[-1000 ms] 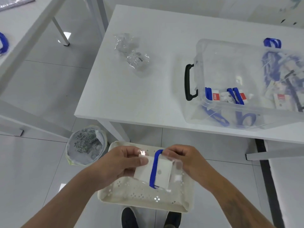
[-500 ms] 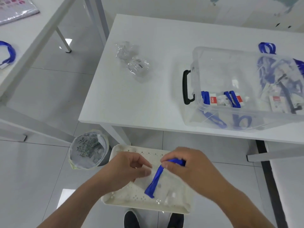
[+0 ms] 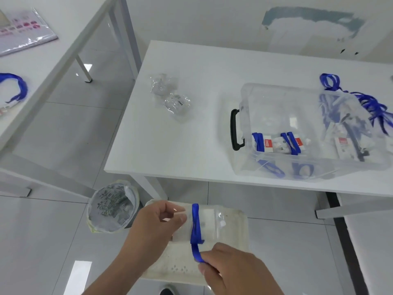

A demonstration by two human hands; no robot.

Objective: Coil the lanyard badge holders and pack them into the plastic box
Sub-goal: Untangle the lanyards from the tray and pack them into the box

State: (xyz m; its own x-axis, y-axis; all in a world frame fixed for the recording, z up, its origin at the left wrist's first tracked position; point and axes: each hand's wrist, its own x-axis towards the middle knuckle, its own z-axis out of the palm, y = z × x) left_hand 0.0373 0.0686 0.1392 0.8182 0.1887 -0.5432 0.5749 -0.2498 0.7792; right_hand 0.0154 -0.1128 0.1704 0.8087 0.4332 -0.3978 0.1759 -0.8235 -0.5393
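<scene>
My left hand (image 3: 157, 224) pinches the left edge of a clear badge holder (image 3: 210, 224) held in the air below the table edge. A blue lanyard strap (image 3: 195, 228) is wound around the holder's middle. My right hand (image 3: 231, 271) pinches the strap's loose end just below the holder. On the white table (image 3: 191, 141) stands the clear plastic box (image 3: 308, 133) with a black handle; several coiled badge holders with blue straps lie inside it. Loose blue lanyards (image 3: 365, 103) lie behind the box at the right.
A white perforated basket (image 3: 240, 241) sits on the floor under my hands. A lined waste bin (image 3: 112, 207) stands to its left. Crumpled clear wrappers (image 3: 170, 99) lie on the table. Another table at the left carries a blue lanyard (image 3: 14, 86) and a plastic sleeve (image 3: 23, 33).
My right hand moved from above the holder down to below it, drawing the blue strap around the holder. The view tilted upward, showing more of the table and wall.
</scene>
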